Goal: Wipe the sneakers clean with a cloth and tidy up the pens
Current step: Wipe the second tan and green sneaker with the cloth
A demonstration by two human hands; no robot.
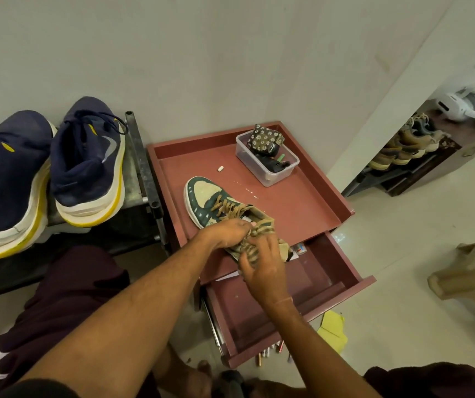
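- Navy sneakers [87, 159]: a pair on the metal rack [141, 156] at far left, heels toward the camera. Neither hand is near them. Judged not yet wiped.
- Green sneaker [210, 196]: lies on the cabinet top [302, 202], toe toward the wall, heel at the near edge above the open drawer [259, 305]. This is the shoe in work.
- Left hand [226, 234]: at the collar, fingers curled, gripping the striped cloth [260, 229] against the shoe. It serves best as the anchor, pressing down so the shoe does not skid.
- Right hand [262, 271]: just beside the left, at the heel, fingers curled round the same cloth.
- The cloth is bunched between the hands. It would likely wipe better spread flat under the fingertips. Use short strokes round the heel, then along the pale midsole toward the toe.
- Risk: the heel sits right at the edge, so a hard pull toward the body could tip the shoe into the drawer. Sliding it further onto the top first would help.
- Clear container [268, 173]: back right of the top, well apart from the shoe, so no obstruction.
- Pens [270, 351]: scattered on the floor under the drawer front, untouched. The pen step is not yet begun.
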